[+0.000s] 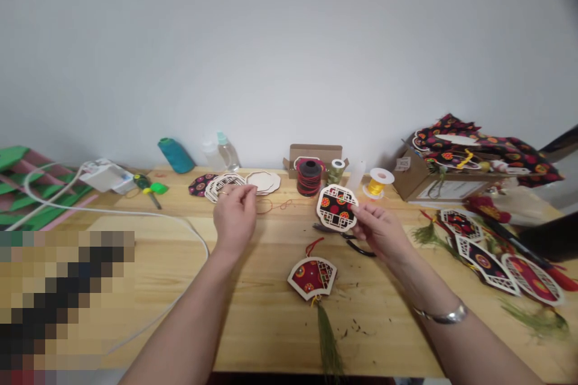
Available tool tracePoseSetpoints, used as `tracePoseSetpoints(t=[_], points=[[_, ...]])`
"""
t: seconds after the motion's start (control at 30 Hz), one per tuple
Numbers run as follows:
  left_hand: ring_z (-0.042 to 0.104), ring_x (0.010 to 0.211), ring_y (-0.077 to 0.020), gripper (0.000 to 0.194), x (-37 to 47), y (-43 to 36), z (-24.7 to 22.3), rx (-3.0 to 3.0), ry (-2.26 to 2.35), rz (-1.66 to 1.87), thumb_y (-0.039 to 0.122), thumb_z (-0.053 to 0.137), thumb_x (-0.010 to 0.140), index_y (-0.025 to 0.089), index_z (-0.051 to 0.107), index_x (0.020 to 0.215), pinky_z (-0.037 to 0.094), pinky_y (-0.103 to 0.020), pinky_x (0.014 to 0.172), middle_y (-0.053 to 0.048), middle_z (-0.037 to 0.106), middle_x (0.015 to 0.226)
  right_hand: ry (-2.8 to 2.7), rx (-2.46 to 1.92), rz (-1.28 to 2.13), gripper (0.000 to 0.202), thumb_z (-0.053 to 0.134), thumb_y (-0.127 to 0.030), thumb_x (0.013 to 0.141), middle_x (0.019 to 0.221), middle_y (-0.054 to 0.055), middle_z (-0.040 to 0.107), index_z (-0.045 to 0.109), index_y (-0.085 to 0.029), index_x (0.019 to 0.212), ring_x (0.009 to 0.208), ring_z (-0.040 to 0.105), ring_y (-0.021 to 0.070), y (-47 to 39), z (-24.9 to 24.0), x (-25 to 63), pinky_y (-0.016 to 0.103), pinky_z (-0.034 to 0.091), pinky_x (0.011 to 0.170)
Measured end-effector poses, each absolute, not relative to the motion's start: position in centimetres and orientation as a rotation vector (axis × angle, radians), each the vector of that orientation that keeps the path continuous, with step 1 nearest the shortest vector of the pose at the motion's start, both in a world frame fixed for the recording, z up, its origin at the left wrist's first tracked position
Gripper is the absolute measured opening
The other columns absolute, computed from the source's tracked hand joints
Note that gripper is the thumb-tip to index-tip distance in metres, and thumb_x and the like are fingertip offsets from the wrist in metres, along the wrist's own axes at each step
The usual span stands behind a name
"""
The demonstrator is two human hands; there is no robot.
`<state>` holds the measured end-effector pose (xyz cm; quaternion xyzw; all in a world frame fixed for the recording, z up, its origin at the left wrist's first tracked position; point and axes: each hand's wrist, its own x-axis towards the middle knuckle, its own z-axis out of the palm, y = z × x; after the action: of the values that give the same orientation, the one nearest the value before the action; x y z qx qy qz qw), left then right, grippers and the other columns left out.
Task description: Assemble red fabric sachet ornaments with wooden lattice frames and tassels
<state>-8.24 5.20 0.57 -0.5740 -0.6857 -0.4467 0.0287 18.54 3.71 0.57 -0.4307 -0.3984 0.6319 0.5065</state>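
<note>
My right hand (374, 228) pinches the right edge of a scalloped ornament (336, 208) with a white lattice frame over black patterned fabric, held above the table. My left hand (235, 213) is closed, thumb and fingertips together, in front of white cut-out frames (221, 183); what it holds, if anything, is too small to tell. A thin orange-red thread (284, 203) lies just right of it. Between my forearms, a fan-shaped red ornament (311, 277) with a green tassel (329, 343) lies on the table. Black-handled scissors (360, 248) are partly hidden behind my right hand.
At the back stand a teal thread cone (176, 155), clear bottles, a dark red cord spool (309, 178) and a yellow spool (379, 183). A cardboard box (438, 186) with fabric is at right, near finished ornaments (487, 264). A white cable (198, 234) crosses the left.
</note>
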Motion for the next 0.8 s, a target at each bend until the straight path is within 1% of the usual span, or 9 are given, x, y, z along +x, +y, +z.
tracePoseSetpoints(t=[0.07, 0.13, 0.2, 0.33, 0.47, 0.53, 0.63, 0.73, 0.8], points=[[0.060, 0.076, -0.0192, 0.024, -8.5, 5.4, 0.7, -1.761, -2.113, -1.509, 0.031, 0.053, 0.083, 0.017, 0.072, 0.085, 0.048, -0.032, 0.074, -0.005, 0.063, 0.079, -1.007, -1.084, 1.613, 0.036, 0.078, -0.044, 0.062, 0.044, -0.004, 0.052, 0.057, -0.015, 0.058, 0.035, 0.037, 0.0028, 3.6, 0.6, 17.9, 0.016, 0.022, 0.035], [0.060, 0.077, -0.0193, 0.023, -8.8, 5.5, 0.7, -1.787, -2.138, -1.491, 0.031, 0.053, 0.082, 0.017, 0.072, 0.086, 0.048, -0.032, 0.074, -0.006, 0.065, 0.086, -1.067, -1.136, 1.668, 0.036, 0.078, -0.043, 0.063, 0.043, -0.004, 0.053, 0.057, -0.015, 0.056, 0.035, 0.039, 0.0030, 3.5, 0.8, 17.0, 0.015, 0.023, 0.034], [0.061, 0.082, -0.0219, 0.023, -8.9, 5.5, 0.6, -1.861, -2.195, -1.267, 0.029, 0.052, 0.082, 0.019, 0.072, 0.085, 0.048, -0.034, 0.075, -0.008, 0.065, 0.094, -1.133, -1.191, 1.687, 0.033, 0.077, -0.040, 0.063, 0.042, -0.004, 0.054, 0.057, -0.015, 0.053, 0.034, 0.041, 0.0037, 3.8, 1.2, 16.0, 0.015, 0.026, 0.034], [0.061, 0.086, -0.0287, 0.022, -8.9, 5.3, 0.4, -1.960, -2.329, -0.659, 0.029, 0.053, 0.081, 0.022, 0.074, 0.084, 0.047, -0.038, 0.069, -0.011, 0.065, 0.092, -1.249, -1.271, 1.722, 0.027, 0.074, -0.031, 0.068, 0.040, -0.002, 0.056, 0.061, -0.014, 0.052, 0.033, 0.044, 0.0042, 4.9, 1.7, 13.8, 0.014, 0.031, 0.032], [0.061, 0.087, -0.0325, 0.026, -9.2, 5.5, -0.6, -1.962, -2.361, -0.393, 0.027, 0.048, 0.082, 0.021, 0.073, 0.079, 0.047, -0.040, 0.065, -0.015, 0.065, 0.091, -1.329, -1.367, 1.726, 0.028, 0.072, -0.024, 0.071, 0.036, -0.002, 0.055, 0.059, -0.014, 0.048, 0.030, 0.042, 0.0037, 5.9, 1.3, 11.9, 0.013, 0.034, 0.031], [0.061, 0.089, -0.0339, 0.024, -9.3, 5.7, -1.2, -1.977, -2.351, -0.391, 0.024, 0.048, 0.081, 0.020, 0.071, 0.076, 0.047, -0.041, 0.066, -0.017, 0.064, 0.093, -1.359, -1.400, 1.724, 0.028, 0.072, -0.022, 0.072, 0.036, -0.002, 0.054, 0.060, -0.014, 0.048, 0.030, 0.042, 0.0037, 6.1, 1.0, 11.3, 0.013, 0.034, 0.030], [0.061, 0.086, -0.0328, 0.016, -9.3, 6.0, -1.6, -1.964, -2.338, -0.526, 0.018, 0.052, 0.075, 0.019, 0.068, 0.073, 0.046, -0.042, 0.068, -0.018, 0.064, 0.095, -1.378, -1.417, 1.735, 0.027, 0.072, -0.022, 0.071, 0.036, -0.002, 0.055, 0.061, -0.014, 0.048, 0.030, 0.045, 0.0050, 6.4, 0.5, 10.7, 0.014, 0.037, 0.030], [0.061, 0.084, -0.0300, 0.019, -8.8, 6.1, -0.9, -1.923, -2.321, -0.782, 0.018, 0.046, 0.080, 0.018, 0.065, 0.078, 0.046, -0.042, 0.070, -0.017, 0.063, 0.100, -1.404, -1.422, 1.733, 0.027, 0.073, -0.024, 0.070, 0.036, -0.001, 0.056, 0.061, -0.015, 0.048, 0.029, 0.045, 0.0063, 6.7, 0.2, 10.1, 0.016, 0.038, 0.029], [0.061, 0.084, -0.0268, 0.016, -8.3, 6.0, -0.2, -2.006, -2.253, -1.050, 0.021, 0.046, 0.081, 0.018, 0.062, 0.077, 0.046, -0.040, 0.075, -0.012, 0.065, 0.091, -1.416, -1.423, 1.724, 0.028, 0.074, -0.024, 0.070, 0.036, -0.001, 0.057, 0.060, -0.015, 0.047, 0.029, 0.045, 0.0065, 6.9, 0.0, 9.7, 0.016, 0.037, 0.028]])
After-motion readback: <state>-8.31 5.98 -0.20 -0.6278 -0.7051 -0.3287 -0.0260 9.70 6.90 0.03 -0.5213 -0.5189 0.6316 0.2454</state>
